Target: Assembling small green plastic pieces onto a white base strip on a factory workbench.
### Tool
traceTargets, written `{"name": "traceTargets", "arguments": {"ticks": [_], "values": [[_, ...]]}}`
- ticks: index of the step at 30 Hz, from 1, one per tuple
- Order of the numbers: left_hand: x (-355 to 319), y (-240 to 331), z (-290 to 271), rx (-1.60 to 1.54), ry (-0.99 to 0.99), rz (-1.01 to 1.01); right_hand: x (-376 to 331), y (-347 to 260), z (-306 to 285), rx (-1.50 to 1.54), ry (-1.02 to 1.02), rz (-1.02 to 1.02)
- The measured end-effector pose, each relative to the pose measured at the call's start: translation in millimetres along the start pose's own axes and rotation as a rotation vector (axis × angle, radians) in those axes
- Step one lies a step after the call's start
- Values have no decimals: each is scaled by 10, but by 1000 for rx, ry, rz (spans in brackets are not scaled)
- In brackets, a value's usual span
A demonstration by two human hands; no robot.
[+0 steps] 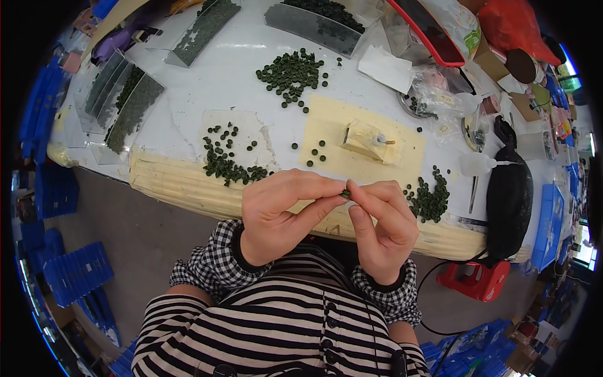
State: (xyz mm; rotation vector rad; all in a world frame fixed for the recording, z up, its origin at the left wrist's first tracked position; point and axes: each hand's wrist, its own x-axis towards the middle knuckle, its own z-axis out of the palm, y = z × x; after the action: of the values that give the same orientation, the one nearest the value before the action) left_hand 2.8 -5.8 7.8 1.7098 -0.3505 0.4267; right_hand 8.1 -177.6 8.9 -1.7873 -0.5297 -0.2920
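Observation:
A small dark green piece [345, 194] is pinched at the fingertips of my left hand [276, 210], in front of my body above the table's near edge. The fingertips of my right hand [388, 220] press against the same piece from the other side, hiding much of it. Just beyond my hands, a small block wrapped in yellowish tape [367, 143] with a metal pin rests on a yellow sheet [323, 119]. Loose green pieces [232, 171] lie beside my left hand, and another pile [430, 196] lies beside my right.
A larger pile of round green pieces [292, 74] sits farther back. Clear trays [314, 28] with green pieces stand along the far side and left. At right are a red-cased phone [433, 28], a white squeeze bottle [477, 164], tweezers [473, 195] and a black bundle [510, 201].

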Motion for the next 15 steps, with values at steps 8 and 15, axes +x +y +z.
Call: {"name": "traceTargets", "arguments": {"ticks": [8, 15], "values": [[25, 5, -5, 19, -22, 28, 0, -6, 6, -11, 5, -10], [24, -2, -2, 20, -16, 42, -3, -9, 16, -12, 10, -14]]}}
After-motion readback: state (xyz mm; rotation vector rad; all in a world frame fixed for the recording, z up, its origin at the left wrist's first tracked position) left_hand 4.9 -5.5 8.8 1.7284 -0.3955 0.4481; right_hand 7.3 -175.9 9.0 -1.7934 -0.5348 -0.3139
